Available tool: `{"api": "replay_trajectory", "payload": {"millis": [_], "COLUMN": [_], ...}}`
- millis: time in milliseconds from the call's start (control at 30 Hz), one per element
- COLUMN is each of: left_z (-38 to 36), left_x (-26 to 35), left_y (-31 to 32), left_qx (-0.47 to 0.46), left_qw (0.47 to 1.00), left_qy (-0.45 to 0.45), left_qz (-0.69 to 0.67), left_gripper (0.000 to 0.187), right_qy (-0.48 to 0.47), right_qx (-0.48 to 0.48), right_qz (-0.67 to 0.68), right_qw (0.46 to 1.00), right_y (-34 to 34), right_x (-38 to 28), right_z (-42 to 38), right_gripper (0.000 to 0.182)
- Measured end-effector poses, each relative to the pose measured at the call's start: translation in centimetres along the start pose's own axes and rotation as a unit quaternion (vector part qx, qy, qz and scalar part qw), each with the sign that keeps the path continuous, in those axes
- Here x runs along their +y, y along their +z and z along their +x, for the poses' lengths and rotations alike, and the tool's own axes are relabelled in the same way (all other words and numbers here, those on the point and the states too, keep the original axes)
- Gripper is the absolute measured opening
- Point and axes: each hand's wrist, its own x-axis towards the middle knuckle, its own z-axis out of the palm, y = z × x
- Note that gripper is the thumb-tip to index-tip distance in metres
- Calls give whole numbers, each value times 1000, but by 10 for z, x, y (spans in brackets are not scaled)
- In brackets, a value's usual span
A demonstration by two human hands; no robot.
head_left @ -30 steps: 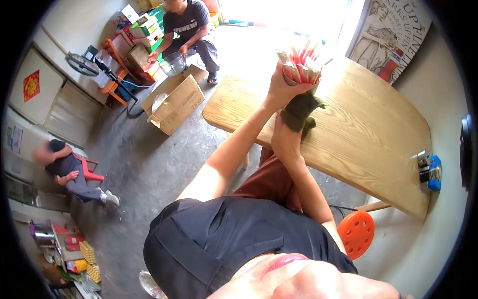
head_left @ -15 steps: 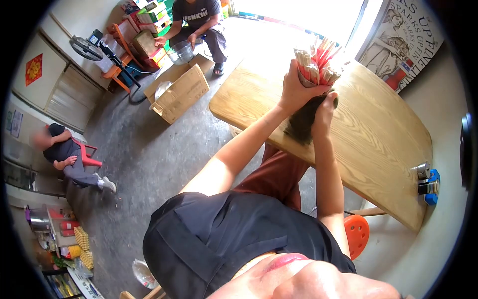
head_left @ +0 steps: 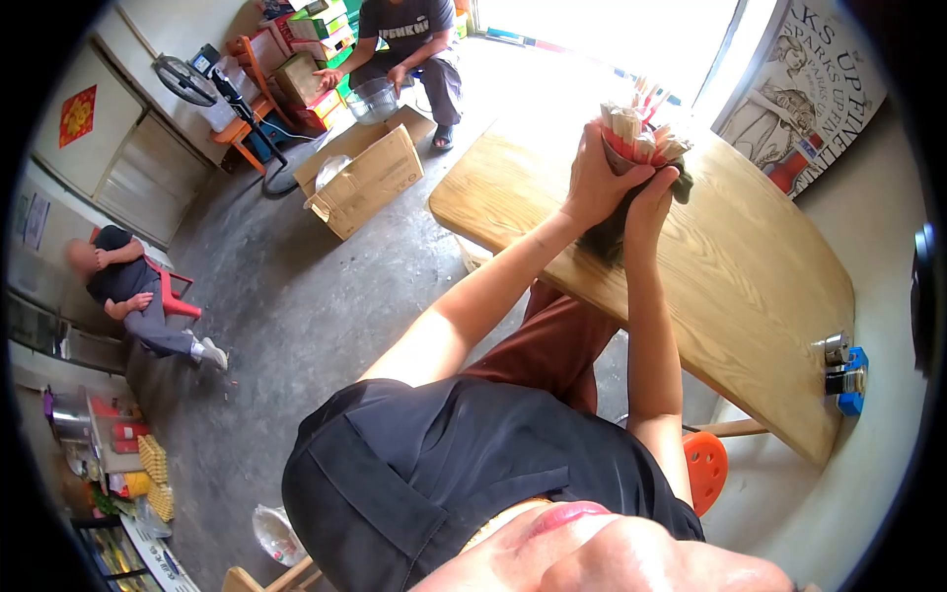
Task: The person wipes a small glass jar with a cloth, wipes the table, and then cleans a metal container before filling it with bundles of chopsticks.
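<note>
Above the wooden table (head_left: 730,286), my left hand (head_left: 596,185) is wrapped around a holder (head_left: 619,161) packed with paper-wrapped chopsticks (head_left: 643,138), whose wrappers are tan, white and red. The holder is mostly hidden by my fingers. My right hand (head_left: 646,209) is closed on a dark cloth (head_left: 604,237) and presses it against the holder's near right side. Part of the cloth shows past the right fingers, and the rest hangs below between my wrists at the table edge.
Metal-topped jars (head_left: 837,347) and a blue holder (head_left: 854,383) stand at the table's right end. An orange stool (head_left: 705,469) is below that edge. On the floor at left sits an open cardboard box (head_left: 370,183); beyond it a person (head_left: 404,44) holds a clear tub (head_left: 373,101). Another person (head_left: 128,286) sits far left.
My right hand has moved up along the holder, and more cloth shows at its right side. The chopsticks and holder have turned slightly. The whole view has shifted a little.
</note>
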Motion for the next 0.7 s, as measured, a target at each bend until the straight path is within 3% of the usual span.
{"api": "replay_trajectory", "payload": {"millis": [100, 167, 333, 400, 433, 500, 533, 567, 633, 667, 700], "left_z": [-2, -5, -7, -4, 1, 27, 35, 35, 38, 36, 32], "left_x": [-4, -1, 9, 23, 15, -16, -19, -22, -12, -11, -11], "left_y": [4, 3, -6, -18, -25, -37, -38, -37, -38, -37, -34], "left_qx": [40, 37, 10, -80, -79, -129, -151, -150, -196, -197, -197], "left_qw": [997, 996, 998, 968, 968, 988, 987, 988, 978, 976, 976], "left_qy": [69, 72, 66, -27, -27, 35, 14, 13, -75, -89, -88], "left_qz": [11, 26, -2, -237, -237, 75, 47, 47, 1, -3, -3], "left_gripper": [83, 86, 95, 112, 112, 128, 134, 134, 122, 103, 103], "right_qy": [28, 2, 74, 98, 98, 109, 110, 116, 120, 93, 66], "right_qx": [19, 29, 1, -16, -16, -13, -14, -16, -17, -10, -3], "right_qz": [55, -49, 5, 28, 28, -10, -11, -22, -32, -43, -53], "right_qw": [998, 998, 997, 995, 995, 994, 994, 993, 992, 995, 996], "right_y": [0, -2, -8, -10, -10, -10, -11, -11, -11, -11, -8], "right_x": [29, 53, 40, 41, 37, 30, 31, 33, 37, 38, 35], "right_z": [-3, -13, -21, -22, -23, -25, -25, -25, -25, -26, -26], "right_gripper": [59, 61, 59, 59, 59, 60, 60, 59, 59, 58, 58]}}
